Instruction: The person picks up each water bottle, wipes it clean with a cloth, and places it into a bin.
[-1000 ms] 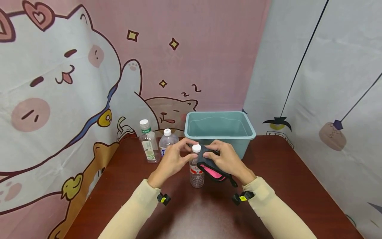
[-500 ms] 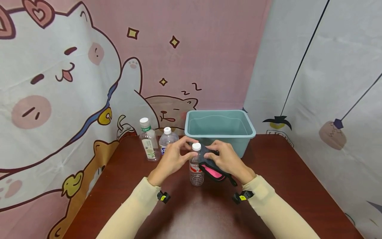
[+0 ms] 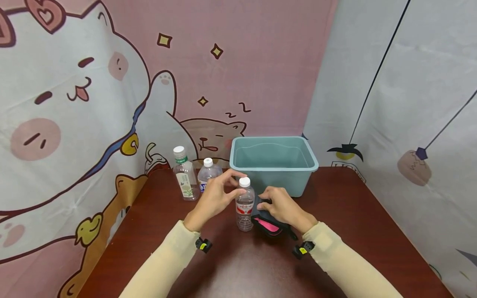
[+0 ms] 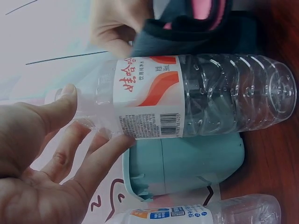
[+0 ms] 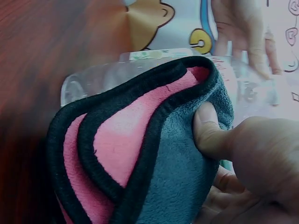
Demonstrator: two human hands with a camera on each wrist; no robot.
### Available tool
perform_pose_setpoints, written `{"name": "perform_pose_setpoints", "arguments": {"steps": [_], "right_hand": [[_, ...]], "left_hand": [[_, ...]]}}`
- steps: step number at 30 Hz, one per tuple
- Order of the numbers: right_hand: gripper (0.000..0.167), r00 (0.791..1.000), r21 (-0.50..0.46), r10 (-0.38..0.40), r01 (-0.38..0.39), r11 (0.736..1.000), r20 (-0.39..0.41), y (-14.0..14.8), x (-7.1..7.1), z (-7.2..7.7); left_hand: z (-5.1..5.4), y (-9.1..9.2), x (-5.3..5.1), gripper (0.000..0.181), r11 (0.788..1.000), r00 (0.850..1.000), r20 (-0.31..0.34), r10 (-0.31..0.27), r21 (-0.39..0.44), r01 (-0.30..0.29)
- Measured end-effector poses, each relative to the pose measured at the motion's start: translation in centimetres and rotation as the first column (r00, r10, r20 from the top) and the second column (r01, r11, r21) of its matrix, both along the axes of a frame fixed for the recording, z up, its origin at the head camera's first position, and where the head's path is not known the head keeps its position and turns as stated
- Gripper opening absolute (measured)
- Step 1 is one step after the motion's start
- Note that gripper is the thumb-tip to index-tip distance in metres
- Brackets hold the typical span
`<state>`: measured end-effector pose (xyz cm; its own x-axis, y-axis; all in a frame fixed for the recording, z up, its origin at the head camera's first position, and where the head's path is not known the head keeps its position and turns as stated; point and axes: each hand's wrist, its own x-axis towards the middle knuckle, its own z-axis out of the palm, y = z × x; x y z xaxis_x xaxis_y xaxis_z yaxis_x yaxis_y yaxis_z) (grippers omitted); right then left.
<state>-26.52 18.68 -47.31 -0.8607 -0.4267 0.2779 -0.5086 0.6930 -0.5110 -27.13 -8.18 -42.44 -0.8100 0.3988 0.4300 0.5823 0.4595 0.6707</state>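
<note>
My left hand [image 3: 217,198] holds a clear plastic bottle [image 3: 244,221] near its neck, thumb on one side and fingers on the other. The bottle stands upright on the table with a white cap and a red-and-white label [image 4: 149,95]. My right hand [image 3: 286,209] grips a folded cleaning cloth [image 5: 175,172], dark grey outside and pink inside with black edging. In the head view the cloth is just right of the bottle; whether they touch, I cannot tell. In the right wrist view it covers part of the bottle.
A light blue plastic bin [image 3: 273,170] stands behind my hands. To the left, a tall bottle with a green neck band [image 3: 185,182] and a shorter bottle with a blue label [image 3: 209,171] stand on the dark red table [image 3: 335,248]. Printed cloth walls enclose it.
My right hand and the cloth have moved slightly down from the bottle's upper part, uncovering more of its side and label. My left hand keeps its hold at the neck.
</note>
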Motion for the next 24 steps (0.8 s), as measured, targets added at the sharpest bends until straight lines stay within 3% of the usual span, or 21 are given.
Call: {"name": "perform_pose_setpoints", "arguments": {"steps": [13, 19, 22, 23, 24], "right_hand": [[0.018, 0.993, 0.116, 0.115, -0.119, 0.986, 0.040, -0.8, -0.5, -3.9], [0.011, 0.991, 0.094, 0.130, -0.133, 0.987, 0.036, -0.8, -0.5, -4.3], [0.013, 0.991, 0.076, 0.123, -0.126, 0.989, 0.048, -0.8, -0.5, -4.3], [0.014, 0.991, 0.069, 0.119, -0.123, 0.990, 0.056, -0.7, -0.5, -4.3], [0.016, 0.991, 0.062, 0.117, -0.121, 0.991, 0.060, -0.7, -0.5, -4.4]], "left_hand": [[-0.1, 0.0, 0.1, 0.044, 1.000, 1.000, 0.001, -0.002, 0.015, 0.002], [0.0, 0.0, 0.1, 0.045, 1.000, 1.000, 0.016, -0.007, 0.012, 0.006], [-0.1, -0.1, 0.1, 0.044, 0.999, 1.000, -0.015, -0.021, 0.028, 0.022], [-0.9, -0.3, -0.6, 0.044, 0.998, 0.998, -0.047, -0.038, 0.048, 0.041], [-1.0, -0.3, -0.7, 0.044, 0.997, 0.997, -0.061, -0.045, 0.056, 0.049]]}}
